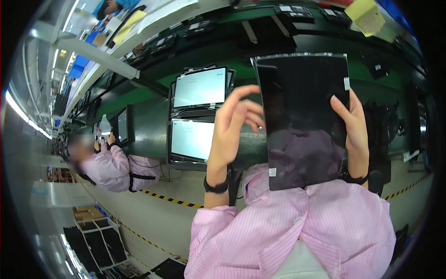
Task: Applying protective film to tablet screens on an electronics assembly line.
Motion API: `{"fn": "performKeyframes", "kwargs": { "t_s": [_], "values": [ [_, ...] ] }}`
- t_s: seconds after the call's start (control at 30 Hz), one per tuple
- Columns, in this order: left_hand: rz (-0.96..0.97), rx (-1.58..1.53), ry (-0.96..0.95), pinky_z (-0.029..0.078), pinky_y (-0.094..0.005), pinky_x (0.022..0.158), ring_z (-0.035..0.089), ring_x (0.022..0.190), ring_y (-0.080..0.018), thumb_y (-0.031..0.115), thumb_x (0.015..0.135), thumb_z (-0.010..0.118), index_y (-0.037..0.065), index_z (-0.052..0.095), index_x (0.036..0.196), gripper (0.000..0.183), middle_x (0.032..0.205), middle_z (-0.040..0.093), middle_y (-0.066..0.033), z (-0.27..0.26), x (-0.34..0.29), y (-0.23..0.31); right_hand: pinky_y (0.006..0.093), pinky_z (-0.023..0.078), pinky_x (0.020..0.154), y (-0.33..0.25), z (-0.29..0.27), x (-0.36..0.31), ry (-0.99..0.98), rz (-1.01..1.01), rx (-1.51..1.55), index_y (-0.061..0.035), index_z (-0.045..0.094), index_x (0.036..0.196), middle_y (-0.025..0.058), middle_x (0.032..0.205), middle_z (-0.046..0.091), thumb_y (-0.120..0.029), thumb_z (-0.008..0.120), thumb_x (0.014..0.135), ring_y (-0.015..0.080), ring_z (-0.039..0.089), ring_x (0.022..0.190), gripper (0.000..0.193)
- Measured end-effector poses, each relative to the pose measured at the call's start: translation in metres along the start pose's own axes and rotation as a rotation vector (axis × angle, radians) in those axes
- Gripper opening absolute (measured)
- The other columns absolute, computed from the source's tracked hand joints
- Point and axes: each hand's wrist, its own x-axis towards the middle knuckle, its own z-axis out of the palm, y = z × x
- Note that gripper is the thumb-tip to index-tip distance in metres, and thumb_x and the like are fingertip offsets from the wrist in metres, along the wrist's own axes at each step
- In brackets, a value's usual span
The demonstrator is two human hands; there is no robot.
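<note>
A black, glossy display panel (304,116) is held up in front of my chest, with a shiny film-like strip along its top edge and small white tabs on two sides. It mirrors my pink striped sleeve and front. My right hand (355,121) grips its right edge, thumb on the face and the other fingers hidden behind. Beside the left edge, my left hand (239,116) has its fingers apart and bent, slightly blurred. Its fingertips are close to the panel; whether they touch it I cannot tell.
Two lit screens, an upper one (200,88) and a lower one (193,139), lie in dark frames on the green bench left of me. A yellow paper (367,17) hangs at the upper right. Another person in pink (114,165) works farther left. Black-and-yellow tape (172,200) marks the floor.
</note>
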Motion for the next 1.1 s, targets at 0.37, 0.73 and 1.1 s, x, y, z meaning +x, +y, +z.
{"fn": "performKeyframes", "kwargs": {
  "t_s": [0.37,0.73,1.1],
  "values": [
    [0.031,0.066,0.085,0.035,-0.0185,0.036,0.054,0.040,-0.0107,0.020,0.095,0.043,0.002,0.050,0.074,0.028,0.053,0.053,-0.0041,0.001,0.039,0.013,0.0239,0.040,0.085,0.005,0.003,-0.010,-0.045,-0.044,-0.043,0.0012,0.051,0.115,0.0060,0.103,0.059,-0.014,0.060,0.086,0.0105,0.054,0.095,0.034],
    [-0.049,-0.074,0.041,0.041,-0.0193,0.039,0.052,0.043,-0.0106,0.011,0.096,0.037,-0.001,0.049,0.072,0.030,0.057,0.055,-0.0076,0.099,0.006,0.008,0.0302,0.038,0.039,0.056,0.011,0.069,-0.671,-0.139,0.906,-0.0078,0.045,0.056,0.0093,0.049,0.044,-0.035,0.013,0.099,0.0222,0.044,0.041,0.061],
    [-0.028,0.027,0.307,0.036,-0.0190,0.034,0.046,0.037,-0.0111,0.016,0.097,0.037,0.002,0.044,0.067,0.034,0.051,0.049,-0.0074,0.090,-0.016,-0.016,0.0309,0.041,0.050,0.021,0.010,0.053,-0.786,-0.393,1.027,-0.0097,0.047,0.054,0.0082,0.046,0.047,-0.028,-0.001,0.098,0.0230,0.046,0.039,0.068]
  ]
}}
